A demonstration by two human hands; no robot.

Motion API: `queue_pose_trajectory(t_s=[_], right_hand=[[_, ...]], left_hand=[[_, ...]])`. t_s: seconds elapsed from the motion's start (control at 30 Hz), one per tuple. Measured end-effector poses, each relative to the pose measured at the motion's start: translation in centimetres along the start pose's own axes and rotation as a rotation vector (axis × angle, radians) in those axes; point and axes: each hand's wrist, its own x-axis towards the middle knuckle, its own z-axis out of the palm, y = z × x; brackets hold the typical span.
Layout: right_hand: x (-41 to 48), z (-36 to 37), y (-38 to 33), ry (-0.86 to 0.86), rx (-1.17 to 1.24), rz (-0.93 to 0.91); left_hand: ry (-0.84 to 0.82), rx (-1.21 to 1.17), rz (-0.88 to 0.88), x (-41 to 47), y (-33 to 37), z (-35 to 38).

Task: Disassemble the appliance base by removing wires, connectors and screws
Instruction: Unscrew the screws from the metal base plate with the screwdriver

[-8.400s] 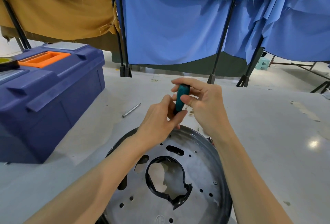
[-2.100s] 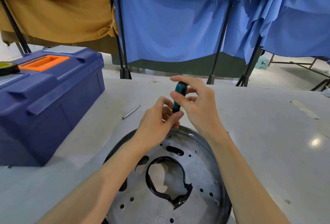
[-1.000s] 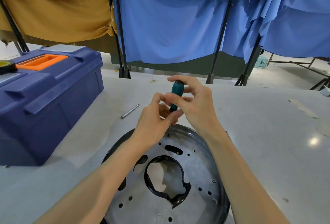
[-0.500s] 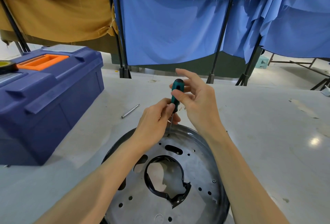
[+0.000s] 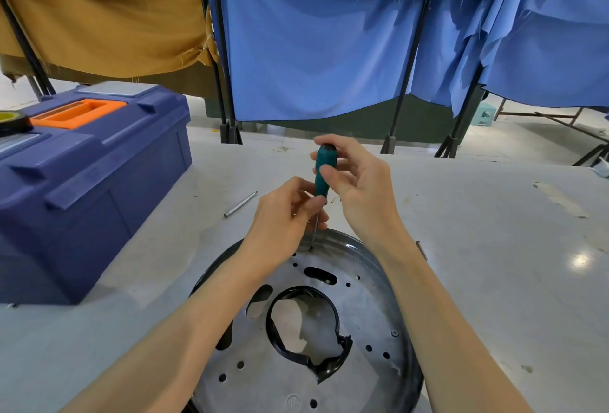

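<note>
While the right hand pinches the screwdriver at the handle and the left hand at the shaft, the stiff base should stay put, the tiny screw needing a careful pinch.

Blue toolbox with tape roll at left, loose metal bit on table, blue curtains behind

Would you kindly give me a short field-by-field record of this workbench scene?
workpiece: round metal base, flat on the table
tool: teal screwdriver, upright, tip down at the base's far edge
right hand: pinches the handle
left hand: pinches it where handle meets shaft
nearby: blue toolbox at left; loose metal bit on the table
</note>
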Motion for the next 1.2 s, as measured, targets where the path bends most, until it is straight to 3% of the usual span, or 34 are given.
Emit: queue_pose_trajectory(t_s=[1.0,1.2], right_hand=[[0.09,-0.02,-0.12,-0.010,0.041,0.009],[0.03,0.21,0.09,0.017,-0.074,-0.015]], left_hand=[[-0.035,0.013,-0.003,-0.24,0.44,0.00],[-0.011,0.060,0.007,-0.25,0.60,0.04]])
